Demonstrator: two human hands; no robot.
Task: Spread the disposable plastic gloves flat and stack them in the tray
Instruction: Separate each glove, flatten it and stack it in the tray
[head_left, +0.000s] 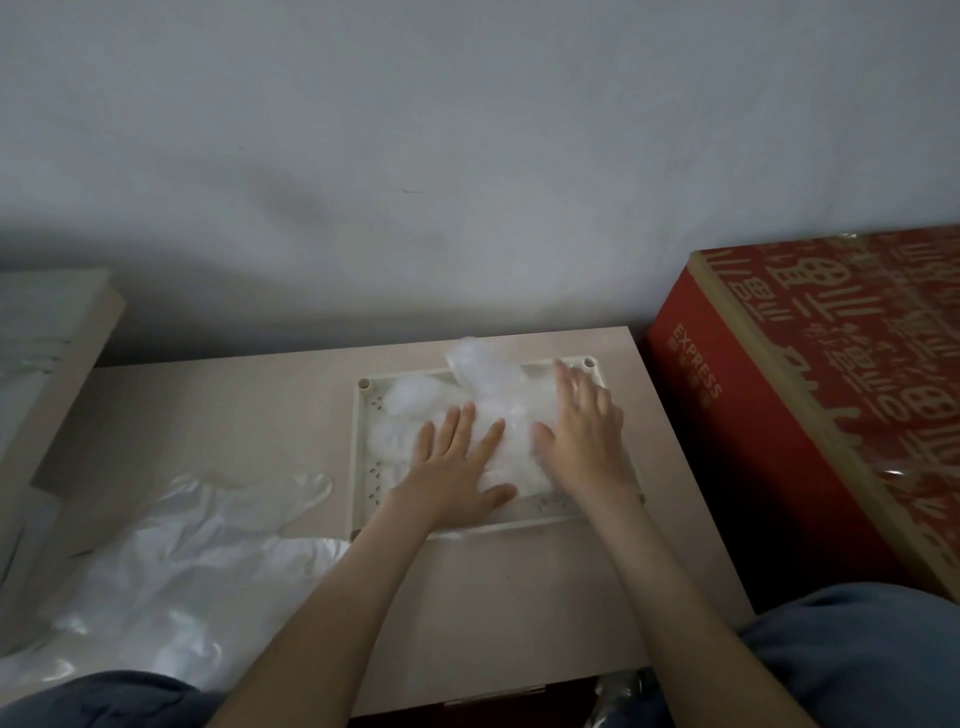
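Observation:
A cream plastic tray (363, 415) lies on the low table at centre right. Clear plastic gloves (498, 400) are heaped in it, with one part puffed up over the far rim. My left hand (457, 462) lies flat on the gloves, fingers spread, near the tray's front. My right hand (584, 431) also presses flat on the gloves, on their right side. A loose pile of more clear gloves (171, 566) lies on the table at the left front.
A large red cardboard box (810, 405) stands right of the table (234, 410). A pale board or box (47, 338) leans at the far left. A grey wall is behind. My knees in blue cloth (857, 660) frame the table's front edge.

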